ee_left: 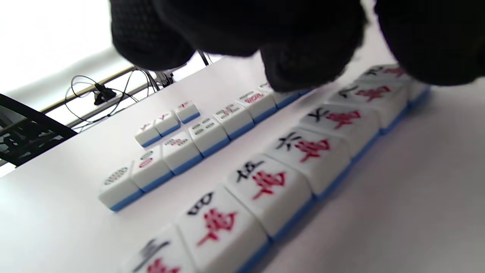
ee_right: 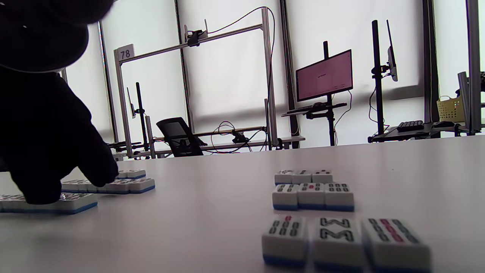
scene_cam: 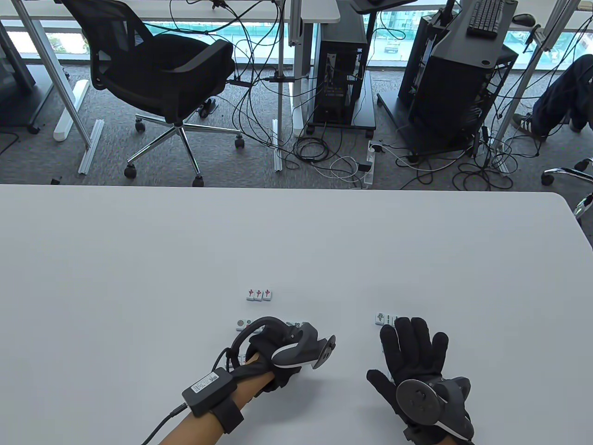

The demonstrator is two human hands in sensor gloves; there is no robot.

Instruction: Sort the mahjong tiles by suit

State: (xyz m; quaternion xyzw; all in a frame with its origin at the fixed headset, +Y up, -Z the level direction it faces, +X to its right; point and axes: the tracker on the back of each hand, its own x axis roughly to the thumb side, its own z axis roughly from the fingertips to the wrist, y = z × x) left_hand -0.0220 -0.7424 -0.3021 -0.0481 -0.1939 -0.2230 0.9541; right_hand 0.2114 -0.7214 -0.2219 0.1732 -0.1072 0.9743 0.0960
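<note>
Mahjong tiles lie face up on the white table (scene_cam: 139, 259). A row of three red-marked tiles (scene_cam: 259, 294) lies apart at the back. My left hand (scene_cam: 287, 345) is curled over two longer rows. In the left wrist view its fingertips (ee_left: 307, 68) touch the far end of the circle row (ee_left: 178, 151) and the character row (ee_left: 310, 151). My right hand (scene_cam: 414, 352) lies flat with fingers spread over the bamboo tiles (scene_cam: 386, 319). These stand in three short rows in the right wrist view (ee_right: 312, 197). It holds nothing.
The table's far edge (scene_cam: 296, 187) runs across the middle of the table view. Beyond it are an office chair (scene_cam: 167, 79), computer towers and cables on the floor. A dark gloved hand (ee_right: 49, 151) touches tile rows at the left of the right wrist view.
</note>
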